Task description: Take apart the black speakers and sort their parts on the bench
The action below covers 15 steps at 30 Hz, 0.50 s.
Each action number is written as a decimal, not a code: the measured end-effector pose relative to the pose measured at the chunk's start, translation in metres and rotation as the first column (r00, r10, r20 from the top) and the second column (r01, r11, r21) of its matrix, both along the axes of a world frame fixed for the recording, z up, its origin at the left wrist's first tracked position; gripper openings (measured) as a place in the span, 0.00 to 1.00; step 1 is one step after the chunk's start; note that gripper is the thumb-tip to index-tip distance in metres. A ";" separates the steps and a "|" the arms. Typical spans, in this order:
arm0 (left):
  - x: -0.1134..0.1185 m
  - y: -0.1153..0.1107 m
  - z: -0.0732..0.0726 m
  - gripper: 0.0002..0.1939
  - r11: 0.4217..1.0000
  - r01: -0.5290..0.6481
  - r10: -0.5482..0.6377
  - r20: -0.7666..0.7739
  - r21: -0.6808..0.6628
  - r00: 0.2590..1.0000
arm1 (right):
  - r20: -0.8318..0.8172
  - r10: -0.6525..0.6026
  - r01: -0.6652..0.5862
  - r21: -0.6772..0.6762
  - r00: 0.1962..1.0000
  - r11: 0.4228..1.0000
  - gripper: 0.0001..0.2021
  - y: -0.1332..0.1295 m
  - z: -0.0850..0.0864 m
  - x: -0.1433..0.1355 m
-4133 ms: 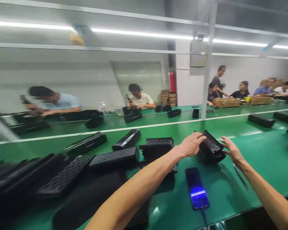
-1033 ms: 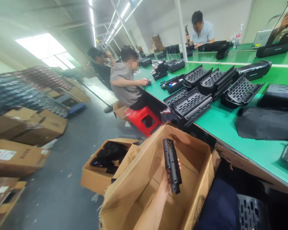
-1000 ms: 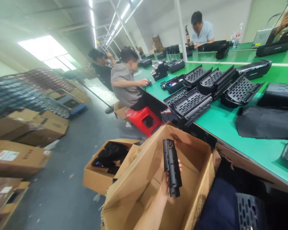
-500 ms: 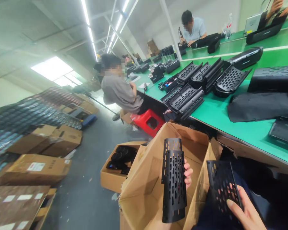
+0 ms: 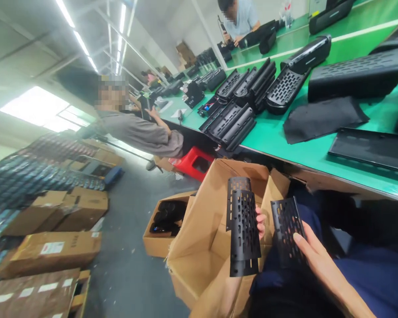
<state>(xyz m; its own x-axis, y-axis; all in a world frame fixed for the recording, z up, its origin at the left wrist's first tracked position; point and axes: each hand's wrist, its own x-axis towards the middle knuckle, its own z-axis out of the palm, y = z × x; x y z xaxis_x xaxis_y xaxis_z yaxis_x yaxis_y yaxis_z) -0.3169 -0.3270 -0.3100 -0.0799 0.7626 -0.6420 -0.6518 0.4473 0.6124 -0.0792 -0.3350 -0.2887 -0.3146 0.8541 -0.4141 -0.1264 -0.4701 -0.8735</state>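
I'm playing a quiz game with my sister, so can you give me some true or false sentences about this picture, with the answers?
1. The left hand holds black panels full of holes. True.
2. The right hand is empty. False: it holds a black panel with holes too.
3. The big open cardboard box is next to the green table. True.
4. The stool is blue. False: it is red.
5. The two hands are touching. False: there is a gap between them.
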 end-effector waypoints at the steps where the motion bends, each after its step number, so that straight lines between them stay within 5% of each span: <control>1: 0.004 0.000 -0.001 0.19 0.999 0.049 -0.049 -0.033 -0.019 0.998 | -0.028 -0.006 0.006 -0.006 1.000 1.000 0.34 0.000 0.000 0.002; 6: 0.040 -0.002 -0.004 0.23 0.995 0.076 -0.055 -0.287 0.062 0.956 | -0.094 -0.051 0.053 0.025 0.994 0.998 0.31 -0.002 -0.005 0.015; 10: 0.072 -0.008 0.005 0.21 0.972 0.171 -0.037 -0.616 0.159 0.787 | -0.216 -0.092 0.102 0.033 0.972 0.994 0.34 -0.009 -0.005 0.034; 15: 0.112 -0.023 0.006 0.22 0.944 0.290 -0.134 -0.619 0.159 0.774 | -0.275 -0.138 0.184 0.149 0.952 0.972 0.49 -0.025 0.000 0.053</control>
